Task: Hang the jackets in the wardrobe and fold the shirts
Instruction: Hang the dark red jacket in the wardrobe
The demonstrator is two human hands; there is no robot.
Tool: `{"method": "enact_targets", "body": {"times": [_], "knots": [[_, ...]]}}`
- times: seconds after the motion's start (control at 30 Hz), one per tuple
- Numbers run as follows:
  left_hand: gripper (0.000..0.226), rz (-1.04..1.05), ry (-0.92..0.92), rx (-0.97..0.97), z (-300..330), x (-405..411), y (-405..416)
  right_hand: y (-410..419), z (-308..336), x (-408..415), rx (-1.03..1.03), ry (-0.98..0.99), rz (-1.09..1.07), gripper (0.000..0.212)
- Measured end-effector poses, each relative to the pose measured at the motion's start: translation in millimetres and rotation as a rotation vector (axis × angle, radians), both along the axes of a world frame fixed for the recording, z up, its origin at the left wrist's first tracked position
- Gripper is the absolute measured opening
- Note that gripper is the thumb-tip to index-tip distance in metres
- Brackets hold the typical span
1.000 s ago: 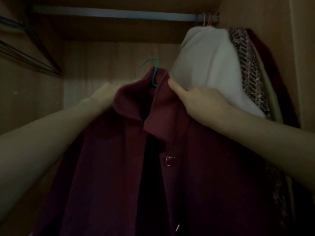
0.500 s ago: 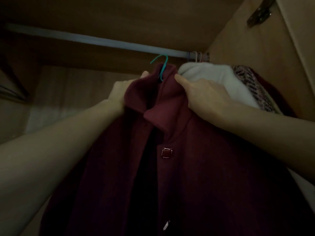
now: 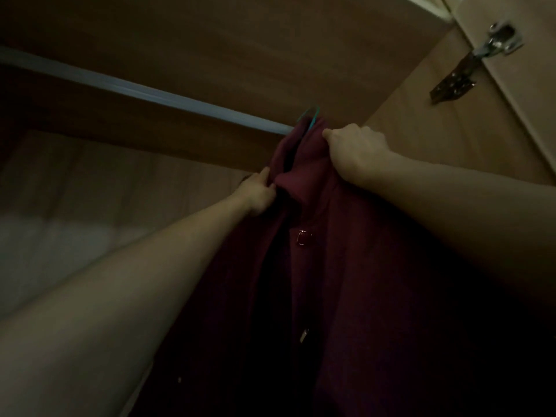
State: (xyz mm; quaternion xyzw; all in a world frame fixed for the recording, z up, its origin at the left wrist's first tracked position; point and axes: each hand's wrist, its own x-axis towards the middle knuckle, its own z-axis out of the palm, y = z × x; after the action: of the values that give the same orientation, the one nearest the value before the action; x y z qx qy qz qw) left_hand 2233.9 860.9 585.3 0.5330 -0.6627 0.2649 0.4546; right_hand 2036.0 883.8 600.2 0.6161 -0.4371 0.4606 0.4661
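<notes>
Both hands pinch the dark red buttoned jacket (image 3: pixel 346 281) at its collar, right hand (image 3: pixel 356 153) nearer the teal hanger hook (image 3: pixel 310 115), just beside the pale wardrobe rail (image 3: pixel 150 93).

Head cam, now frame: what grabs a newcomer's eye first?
The dark red jacket fills the centre and lower right, gripped at the collar by the left hand and the right hand. Just above it, a teal hanger hook sits right at the pale wardrobe rail crossing from the upper left. A shiny metal hinge glints top right.
</notes>
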Motion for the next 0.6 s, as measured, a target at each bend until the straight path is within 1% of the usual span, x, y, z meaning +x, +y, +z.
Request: {"method": "enact_targets", "body": {"times": [0.13,0.2,0.33,0.4,0.47,0.53,0.6], "knots": [[0.045,-0.002,0.064,0.116,0,5,-30,-13,21,19,0.087,0.018,-0.022,0.034],[0.045,-0.024,0.135,0.112,-5,9,-47,-18,24,29,0.091,0.036,-0.029,0.031],[0.048,-0.095,0.129,0.053,-24,16,-88,-34,19,36,0.034,0.112,-0.047,0.033],[0.049,-0.145,0.164,0.051,-39,13,-108,-44,14,36,0.018,0.164,-0.056,0.032],[0.047,-0.150,0.187,0.069,-59,7,-123,-52,6,38,0.031,0.229,-0.081,0.029],[0.048,-0.129,0.146,0.098,-78,1,-134,-58,2,36,-0.006,0.260,-0.127,0.028],[0.061,-0.077,0.038,0.127,-93,-2,-140,-61,1,33,-0.033,0.244,-0.153,0.028]]}}
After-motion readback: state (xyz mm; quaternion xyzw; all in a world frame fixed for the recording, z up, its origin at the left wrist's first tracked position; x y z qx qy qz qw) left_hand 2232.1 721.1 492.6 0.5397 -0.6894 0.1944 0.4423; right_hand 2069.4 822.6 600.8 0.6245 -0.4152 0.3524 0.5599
